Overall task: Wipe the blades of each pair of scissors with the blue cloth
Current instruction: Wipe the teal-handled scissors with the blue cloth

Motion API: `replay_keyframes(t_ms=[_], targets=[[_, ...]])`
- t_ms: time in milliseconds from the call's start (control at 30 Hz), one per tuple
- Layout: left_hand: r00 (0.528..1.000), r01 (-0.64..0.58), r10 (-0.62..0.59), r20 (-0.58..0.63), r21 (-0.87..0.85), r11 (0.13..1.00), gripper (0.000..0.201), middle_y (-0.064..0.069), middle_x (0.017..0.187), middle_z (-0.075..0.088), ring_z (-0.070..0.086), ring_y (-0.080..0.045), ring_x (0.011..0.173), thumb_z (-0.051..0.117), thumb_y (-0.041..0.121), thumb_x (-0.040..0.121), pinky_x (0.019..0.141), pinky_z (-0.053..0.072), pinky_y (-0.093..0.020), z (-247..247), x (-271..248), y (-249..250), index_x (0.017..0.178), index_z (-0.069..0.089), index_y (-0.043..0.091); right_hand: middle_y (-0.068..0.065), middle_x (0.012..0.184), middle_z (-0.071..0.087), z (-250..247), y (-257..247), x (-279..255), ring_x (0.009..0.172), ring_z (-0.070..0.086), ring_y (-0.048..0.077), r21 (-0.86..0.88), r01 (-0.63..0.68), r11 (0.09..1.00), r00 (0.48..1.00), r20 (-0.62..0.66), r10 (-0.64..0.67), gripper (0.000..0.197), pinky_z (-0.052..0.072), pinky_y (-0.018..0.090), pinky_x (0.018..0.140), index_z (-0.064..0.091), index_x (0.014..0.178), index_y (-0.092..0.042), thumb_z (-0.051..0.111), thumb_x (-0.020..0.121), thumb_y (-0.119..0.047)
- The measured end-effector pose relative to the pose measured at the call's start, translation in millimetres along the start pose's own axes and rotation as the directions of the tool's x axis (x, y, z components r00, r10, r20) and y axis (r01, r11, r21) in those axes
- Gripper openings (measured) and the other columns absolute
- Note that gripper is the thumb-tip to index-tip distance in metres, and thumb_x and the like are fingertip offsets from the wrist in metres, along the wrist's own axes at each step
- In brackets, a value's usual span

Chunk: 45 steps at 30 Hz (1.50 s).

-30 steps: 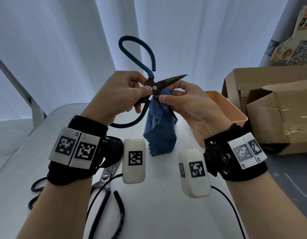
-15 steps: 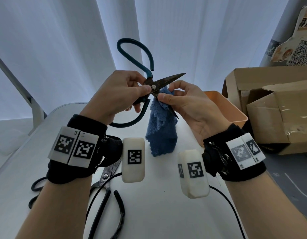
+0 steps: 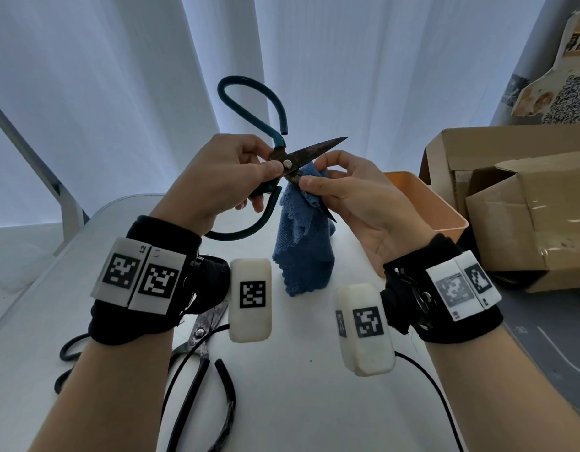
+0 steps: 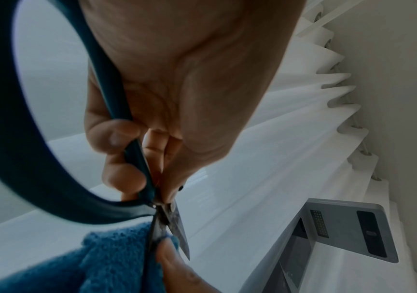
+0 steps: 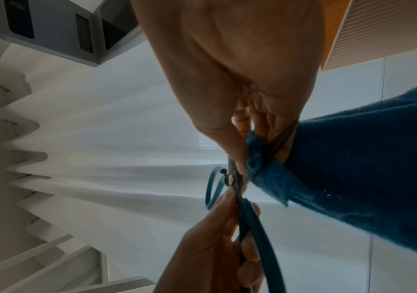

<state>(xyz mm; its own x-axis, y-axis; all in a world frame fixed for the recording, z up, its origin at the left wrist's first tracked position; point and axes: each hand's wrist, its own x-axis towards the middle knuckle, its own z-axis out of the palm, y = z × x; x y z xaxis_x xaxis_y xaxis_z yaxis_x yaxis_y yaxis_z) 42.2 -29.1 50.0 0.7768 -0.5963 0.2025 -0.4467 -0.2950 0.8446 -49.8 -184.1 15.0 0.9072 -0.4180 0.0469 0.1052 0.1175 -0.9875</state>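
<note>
Left hand [image 3: 216, 177] fingers are curled round the teal-handled scissors [image 3: 283, 159] just behind the pivot, thumb pressed beside the rivet, and the pair is held up at the centre of the head view. Right hand [image 3: 357, 203] is closed on the blue cloth [image 3: 303, 246], with the cloth pinched between thumb and fingers against the lower blade near the pivot.

The scissors are seen spread open: one dark, rust-mottled blade points to the upper right, while the other slants down to the lower right, its tip emerging below the right thumb. Large teal loop handles are seen, one arching to the upper centre of the frame, the other curving below the left hand. The cloth is a thick terry fabric, deep blue, and is draped downward from the pinch; whether its lower edge touches the surface cannot be told.

A second pair of scissors [image 3: 203, 331], with dark metal blades and black handles, is laid flat on the white table [image 3: 298, 402] at the lower left, partly hidden by the left wrist. An orange bin [image 3: 425, 203] is placed at the right edge of the table, and brown cardboard boxes [image 3: 526, 207] are stacked just beyond it at the right of the frame. White pleated curtains [image 3: 119, 93] fill the upper background.
</note>
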Motion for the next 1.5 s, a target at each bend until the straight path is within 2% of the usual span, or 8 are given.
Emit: replay_keyframes(t_ms=[367, 467, 600, 767, 967, 1167, 1367, 1500], targets=[[0.999, 0.025, -0.025, -0.026, 0.004, 1.0, 0.007, -0.002, 0.06, 0.061, 0.055, -0.014, 0.047, 0.066, 0.017, 0.094, 0.04, 0.036, -0.017, -4.2, 0.0, -0.5, 0.096, 0.069, 0.011, 0.005, 0.089, 0.071, -4.6, -3.2, 3.2, 0.073, 0.066, 0.013, 0.029, 0.005, 1.0, 0.995, -0.098, -0.003, 0.018, 0.056, 0.025, 0.072, 0.068, 0.101, -0.012, 0.055, 0.101, -0.025], [0.999, 0.027, -0.027, -0.04, 0.002, 1.0, 0.005, -0.001, 0.061, 0.062, 0.055, -0.013, 0.046, 0.066, 0.017, 0.094, 0.041, 0.036, -0.018, -7.0, -0.9, 0.6, 0.093, 0.069, 0.013, 0.005, 0.079, 0.072, -8.1, -3.5, 3.8, 0.072, 0.067, 0.014, 0.11, 0.0, 0.994, 0.995, -0.103, 0.012, 0.029, 0.056, 0.031, 0.073, 0.071, 0.099, -0.01, 0.041, 0.1, -0.011], [0.998, 0.03, -0.03, -0.054, 0.003, 1.0, 0.006, 0.0, 0.063, 0.064, 0.056, -0.012, 0.047, 0.065, 0.017, 0.095, 0.042, 0.037, -0.018, -12.0, -1.7, 0.5, 0.095, 0.069, 0.013, 0.018, 0.098, 0.063, -10.1, -0.3, 3.4, 0.088, 0.066, 0.024, 0.011, 0.043, 0.999, 0.998, -0.052, -0.042, 0.027, 0.06, 0.033, 0.084, 0.063, 0.113, -0.005, 0.057, 0.092, 0.01], [0.998, 0.033, -0.033, -0.05, -0.012, 0.999, 0.007, 0.001, 0.063, 0.063, 0.056, -0.012, 0.048, 0.065, 0.017, 0.095, 0.042, 0.037, -0.019, -14.8, -2.9, 2.2, 0.096, 0.07, 0.012, 0.004, 0.075, 0.062, -10.8, 4.0, 2.1, 0.069, 0.063, 0.007, -0.227, 0.063, 0.972, 0.987, -0.13, -0.094, 0.012, 0.05, 0.014, 0.065, 0.067, 0.085, -0.012, 0.079, 0.082, -0.013], [0.999, 0.028, -0.028, -0.034, -0.016, 0.999, 0.007, 0.003, 0.062, 0.064, 0.057, -0.012, 0.05, 0.064, 0.018, 0.095, 0.043, 0.037, -0.019, -14.5, -4.0, 3.9, 0.095, 0.07, 0.014, 0.007, 0.084, 0.055, -8.6, 2.5, 4.1, 0.08, 0.05, 0.016, -0.275, 0.02, 0.961, 0.989, -0.136, -0.059, 0.038, 0.039, 0.031, 0.076, 0.058, 0.102, 0.014, 0.065, 0.087, -0.02], [0.999, 0.026, -0.027, -0.035, -0.023, 0.999, 0.007, 0.007, 0.059, 0.063, 0.057, -0.012, 0.049, 0.064, 0.018, 0.096, 0.043, 0.037, -0.019, -16.1, -4.3, 4.2, 0.095, 0.07, 0.014, 0.007, 0.082, 0.062, -12.0, 4.7, 5.7, 0.082, 0.058, 0.017, -0.257, 0.01, 0.966, 0.989, -0.143, -0.048, 0.035, 0.049, 0.035, 0.08, 0.064, 0.092, 0.006, 0.07, 0.085, -0.027], [0.998, 0.036, -0.037, -0.04, -0.022, 0.999, 0.006, 0.005, 0.061, 0.063, 0.057, -0.012, 0.049, 0.065, 0.018, 0.095, 0.043, 0.037, -0.019, -16.0, -4.2, 3.8, 0.094, 0.069, 0.014, 0.008, 0.099, 0.069, -14.4, 4.6, 7.9, 0.087, 0.066, 0.015, -0.233, 0.034, 0.972, 0.992, -0.111, -0.062, 0.032, 0.054, 0.016, 0.068, 0.07, 0.107, -0.008, 0.048, 0.092, 0.008], [0.998, 0.045, -0.046, -0.044, -0.012, 0.999, 0.006, 0.004, 0.06, 0.063, 0.056, -0.012, 0.048, 0.065, 0.018, 0.095, 0.042, 0.037, -0.018, -15.6, -3.4, 2.2, 0.094, 0.069, 0.014, 0.008, 0.089, 0.063, -17.0, 7.7, 8.2, 0.076, 0.064, 0.016, -0.218, 0.062, 0.974, 0.982, -0.161, -0.099, 0.041, 0.053, 0.018, 0.063, 0.064, 0.113, -0.013, 0.061, 0.082, 0.014]])
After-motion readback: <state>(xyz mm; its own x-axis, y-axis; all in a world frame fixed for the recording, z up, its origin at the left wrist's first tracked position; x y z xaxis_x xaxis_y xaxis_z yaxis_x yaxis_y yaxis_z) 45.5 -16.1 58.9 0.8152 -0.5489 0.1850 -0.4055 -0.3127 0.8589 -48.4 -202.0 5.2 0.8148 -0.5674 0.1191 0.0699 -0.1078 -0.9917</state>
